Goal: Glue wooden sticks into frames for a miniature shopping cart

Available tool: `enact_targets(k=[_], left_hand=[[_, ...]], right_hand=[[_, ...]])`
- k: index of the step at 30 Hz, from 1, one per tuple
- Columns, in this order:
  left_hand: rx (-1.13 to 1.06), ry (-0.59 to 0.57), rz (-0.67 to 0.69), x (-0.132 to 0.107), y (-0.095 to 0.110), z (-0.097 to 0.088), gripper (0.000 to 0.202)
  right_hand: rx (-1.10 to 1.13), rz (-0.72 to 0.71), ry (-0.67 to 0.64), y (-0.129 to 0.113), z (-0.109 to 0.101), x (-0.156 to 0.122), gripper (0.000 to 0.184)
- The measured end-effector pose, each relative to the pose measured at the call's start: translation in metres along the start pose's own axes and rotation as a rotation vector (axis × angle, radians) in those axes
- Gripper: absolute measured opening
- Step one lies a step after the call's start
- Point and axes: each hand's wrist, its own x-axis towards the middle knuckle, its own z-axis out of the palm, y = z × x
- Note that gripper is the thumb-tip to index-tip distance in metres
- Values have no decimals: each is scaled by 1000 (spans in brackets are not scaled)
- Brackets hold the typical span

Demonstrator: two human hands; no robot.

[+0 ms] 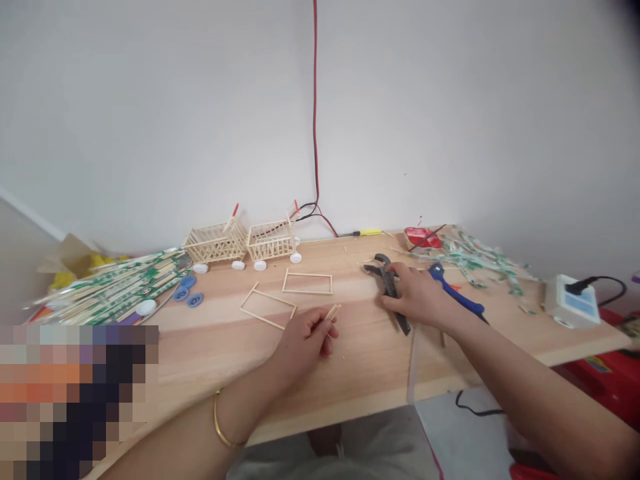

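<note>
My left hand [313, 337] is pinched around a few short pale wooden sticks [333, 311], their ends showing past the fingertips. My right hand [420, 293] has thumb and fingers around a pair of black cutters [387, 283] lying on the table, jaws pointing away from me. Two rectangular frames of thin sticks lie flat beyond my left hand: one nearer [267, 305], partly covered by the hand, and one farther [307, 283]. Behind them stand two little stick-built carts, a left cart [215, 243] and a right cart [271, 241], with white wheels and red-tipped handles.
Packaged sticks [120, 280] are heaped at the left, near blue bottle caps [187, 290] and a white cap [146, 307]. At the right are a blue-handled tool [460, 293], a red dish [423, 238], torn wrappers [480, 260] and a white power box [571, 300]. A pixelated patch hides the lower left.
</note>
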Motion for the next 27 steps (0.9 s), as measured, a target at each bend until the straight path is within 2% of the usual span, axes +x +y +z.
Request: enact_targets(k=[6, 9, 11, 13, 15, 17, 20, 23, 27], left_hand=[[-83, 11, -4, 3, -5, -2, 24], [-129, 28, -5, 5, -5, -4, 22], [-180, 38, -21, 6, -4, -6, 20], [-246, 35, -49, 7, -3, -6, 20], [-305, 25, -74, 7, -3, -6, 23], [-347, 15, -87, 7, -5, -5, 25], [-330, 3, -89, 7, -6, -3, 28], [-234, -13, -79, 5, -4, -2, 31], [-90, -56, -44, 3, -2, 0, 26]], right_hand=[[21, -50, 25, -13, 18, 31, 60], [71, -76, 97, -12, 24, 37, 61], [146, -127, 171, -12, 21, 35, 55], [294, -218, 184, -17, 14, 27, 38], [502, -326, 96, -28, 5, 17, 24], [688, -398, -39, -46, -3, 7, 23], [878, -432, -215, -70, -9, -1, 27], [924, -519, -374, -80, -9, 0, 22], [841, -560, -520, -70, -3, 11, 19]])
